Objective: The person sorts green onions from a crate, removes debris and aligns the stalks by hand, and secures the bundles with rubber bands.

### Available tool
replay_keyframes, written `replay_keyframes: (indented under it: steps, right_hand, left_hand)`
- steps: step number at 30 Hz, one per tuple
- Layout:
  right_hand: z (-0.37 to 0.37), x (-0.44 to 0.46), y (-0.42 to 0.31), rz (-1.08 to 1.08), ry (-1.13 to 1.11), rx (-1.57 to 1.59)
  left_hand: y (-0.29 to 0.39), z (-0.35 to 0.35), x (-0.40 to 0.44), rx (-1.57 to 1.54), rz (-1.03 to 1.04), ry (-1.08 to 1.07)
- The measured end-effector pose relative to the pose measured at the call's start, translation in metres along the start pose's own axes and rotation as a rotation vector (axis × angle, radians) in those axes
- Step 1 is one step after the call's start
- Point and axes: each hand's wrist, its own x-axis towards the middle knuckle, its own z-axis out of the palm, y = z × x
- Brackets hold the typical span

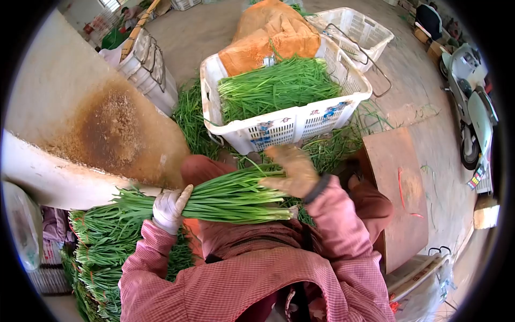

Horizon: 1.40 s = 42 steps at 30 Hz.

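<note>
- A green bunch [236, 197] is gripped by the left hand [168, 211].
- The right hand [295, 173] is held spread beside its ends.
- Beyond both, a crate [298, 126] is placed.

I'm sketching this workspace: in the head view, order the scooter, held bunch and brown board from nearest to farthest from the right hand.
1. Held bunch: beside the right hand, on its left.
2. Brown board: to the right.
3. Scooter: near the view's right edge.
</note>
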Motion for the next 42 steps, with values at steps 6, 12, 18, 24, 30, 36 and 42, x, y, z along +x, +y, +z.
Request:
replay_keyframes:
  steps: [6,12,18,24,30,36,42]
  right_hand:
    - [0.008,-0.001,0.038,0.247,0.315,1.239]
    - [-0.043,-0.014,-0.009,0.159,-0.003,0.749]
    - [-0.011,-0.009,-0.022,-0.013,-0.204,0.769]
    - [-0.002,-0.011,-0.023,0.042,0.01,0.749]
    - [0.017,-0.018,-0.017,0.135,0.234,1.142]
    - [0.017,-0.02,-0.014,0.436,0.148,0.882]
    - [-0.012,-0.024,0.022,0.648,0.432,1.701]
  left_hand:
    - [0.011,0.014,-0.026,-0.358,-0.229,-0.029]
    - [0.021,0.026,-0.027,-0.339,-0.292,0.025]
    - [0.021,0.016,-0.017,-0.194,-0.215,0.097]
    - [0.022,0.012,-0.016,-0.175,-0.241,0.079]
    - [0.035,0.022,-0.014,-0.712,-0.485,-0.149]
    - [0.038,0.034,-0.025,-0.983,-0.506,-0.377]
    - [0.046,0.038,-0.043,-1.031,-0.543,-0.348]
